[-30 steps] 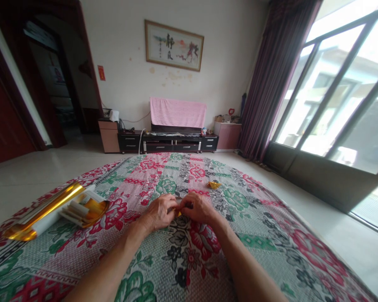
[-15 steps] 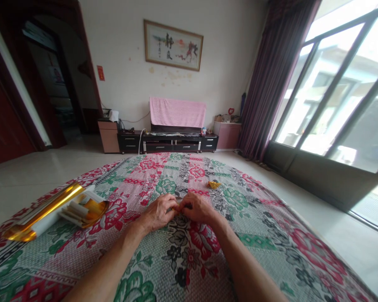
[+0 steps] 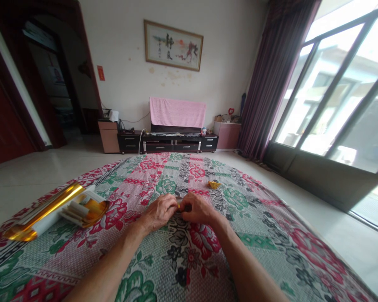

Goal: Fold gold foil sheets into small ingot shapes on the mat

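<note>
Since the earlier pictures, very little is changed: the two hands are drawn a touch closer together, and the yellow sliver that showed below the fingertips is now seen higher up, between them. The left hand [image 3: 159, 214] and the right hand [image 3: 198, 209] are held fingertip to fingertip, low over the flowered blanket [image 3: 189, 260], and both are pinched on a small piece of gold paper [image 3: 178, 205], of which only a narrow bright edge is shown; the rest is hidden by the fingers. The paper is judged to be very light, thin and glossy, so it is likely to slip between dry fingers and to take a crease or dent at once. It is best held at its folded edges and corners with the fingertips, gently, rather than pressed across its flat faces. The blanket beneath is soft and yielding, so little firm backing is offered for pressing a fold. Beyond the hands, well apart, a small folded gold shape [image 3: 214, 184] is lying on the blanket. Far off to the left, long gold sheets [image 3: 50, 207] are laid out with white strips [image 3: 78, 207] just beside them.
</note>
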{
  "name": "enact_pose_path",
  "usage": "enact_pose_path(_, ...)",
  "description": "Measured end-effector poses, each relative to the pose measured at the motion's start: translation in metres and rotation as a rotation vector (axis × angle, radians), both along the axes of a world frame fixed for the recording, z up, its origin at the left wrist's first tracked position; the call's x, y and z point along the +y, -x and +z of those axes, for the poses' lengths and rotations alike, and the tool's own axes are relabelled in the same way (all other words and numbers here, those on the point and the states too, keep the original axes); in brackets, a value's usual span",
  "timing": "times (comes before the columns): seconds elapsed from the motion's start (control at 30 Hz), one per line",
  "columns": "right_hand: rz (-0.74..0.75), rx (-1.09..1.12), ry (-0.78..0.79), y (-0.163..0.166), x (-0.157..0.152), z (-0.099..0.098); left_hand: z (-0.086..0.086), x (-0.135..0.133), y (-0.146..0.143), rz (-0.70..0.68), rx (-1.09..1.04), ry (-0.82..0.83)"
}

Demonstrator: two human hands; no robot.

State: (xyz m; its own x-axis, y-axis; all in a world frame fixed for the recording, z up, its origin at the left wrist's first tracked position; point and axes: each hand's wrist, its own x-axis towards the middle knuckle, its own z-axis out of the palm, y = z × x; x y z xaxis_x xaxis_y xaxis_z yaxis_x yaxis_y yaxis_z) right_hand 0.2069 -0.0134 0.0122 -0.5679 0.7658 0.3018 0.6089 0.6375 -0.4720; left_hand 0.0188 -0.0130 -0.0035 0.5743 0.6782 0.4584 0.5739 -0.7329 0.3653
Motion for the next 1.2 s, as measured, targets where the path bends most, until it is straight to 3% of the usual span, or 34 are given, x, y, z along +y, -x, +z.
enact_pose_path(0.2,-0.009,-0.005,-0.077,0.003,0.0,-0.001,0.004,-0.005,-0.003,0.046,-0.008,-0.008)
enact_pose_path(0.83,0.009,0.027,-0.016,-0.004,0.007,-0.005,-0.003,0.002,-0.001,0.008,-0.044,0.047)
enact_pose_path(1.2,-0.009,0.064,0.072,-0.004,0.007,-0.004,-0.006,0.0,-0.013,0.208,-0.028,0.018)
